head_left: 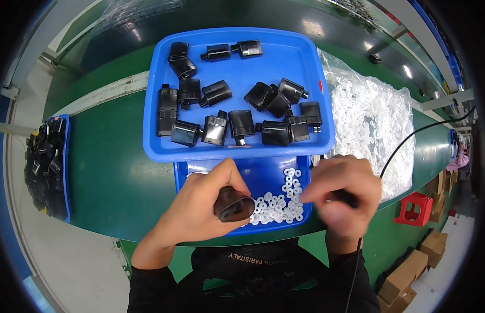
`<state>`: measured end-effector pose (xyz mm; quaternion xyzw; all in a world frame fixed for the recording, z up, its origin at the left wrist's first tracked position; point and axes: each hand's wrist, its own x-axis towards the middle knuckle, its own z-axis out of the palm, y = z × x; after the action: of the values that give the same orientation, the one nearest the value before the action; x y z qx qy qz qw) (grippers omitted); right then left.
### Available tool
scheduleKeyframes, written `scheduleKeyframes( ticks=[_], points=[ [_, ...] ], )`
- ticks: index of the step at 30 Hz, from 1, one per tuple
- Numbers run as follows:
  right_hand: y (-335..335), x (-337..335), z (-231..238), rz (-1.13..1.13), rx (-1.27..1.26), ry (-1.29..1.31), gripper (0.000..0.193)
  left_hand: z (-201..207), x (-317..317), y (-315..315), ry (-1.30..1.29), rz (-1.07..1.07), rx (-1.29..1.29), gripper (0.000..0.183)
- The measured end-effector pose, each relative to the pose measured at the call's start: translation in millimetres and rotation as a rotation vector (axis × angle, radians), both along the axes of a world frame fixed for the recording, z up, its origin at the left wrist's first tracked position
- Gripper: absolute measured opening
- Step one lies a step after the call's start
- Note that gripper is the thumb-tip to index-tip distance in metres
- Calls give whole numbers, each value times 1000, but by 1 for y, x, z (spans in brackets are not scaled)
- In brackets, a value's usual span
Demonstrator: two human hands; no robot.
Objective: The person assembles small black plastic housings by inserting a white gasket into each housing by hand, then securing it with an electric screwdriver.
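My left hand (198, 206) is closed around a dark, see-through plastic pod (234, 204), its broad oval end tilted up. Over the right side of the lower blue tray (182, 180), my right hand (346, 195) is smeared by motion, its fingers curled around a small black object (344, 198) whose kind I cannot make out. Between the hands, many small white rings (276, 206) lie loose in that tray. Beyond them, an upper blue tray (211, 154) overlaps the lower one and holds several glossy black pods (241, 123), each with a narrow mouthpiece-like stub.
A clear plastic bag (367, 115) full of white rings lies to the right. A black cable (409, 136) runs down past my right hand. Another blue bin (66, 172) of black parts stands far left on the green table (112, 151). A red stool (413, 209) and cardboard boxes (406, 274) are at right.
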<state>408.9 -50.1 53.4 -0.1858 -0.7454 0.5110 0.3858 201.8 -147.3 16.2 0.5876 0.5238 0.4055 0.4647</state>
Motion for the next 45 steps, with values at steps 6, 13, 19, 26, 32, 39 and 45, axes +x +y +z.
scheduleKeyframes(
  ticks=[6,13,19,26,32,39,45],
  points=[
    [-6,-10,-18,-8,301,-137,21,6,7,2,32,5,-26,34],
    [1,2,-11,99,-47,163,26,0,7,3,59,39,5,36],
    [-6,4,-4,102,-357,537,17,-15,6,8,-127,-81,-13,36],
    [-7,-3,21,544,-244,926,18,-17,13,10,-58,-126,-28,37],
    [-10,-28,10,626,-205,725,36,-21,13,8,-129,-146,-19,38],
    [-23,-36,0,499,-207,713,41,-14,11,9,-97,-187,41,38],
    [-31,-45,-12,266,-236,729,42,-9,12,10,-1,-176,-26,39]
  ],
)
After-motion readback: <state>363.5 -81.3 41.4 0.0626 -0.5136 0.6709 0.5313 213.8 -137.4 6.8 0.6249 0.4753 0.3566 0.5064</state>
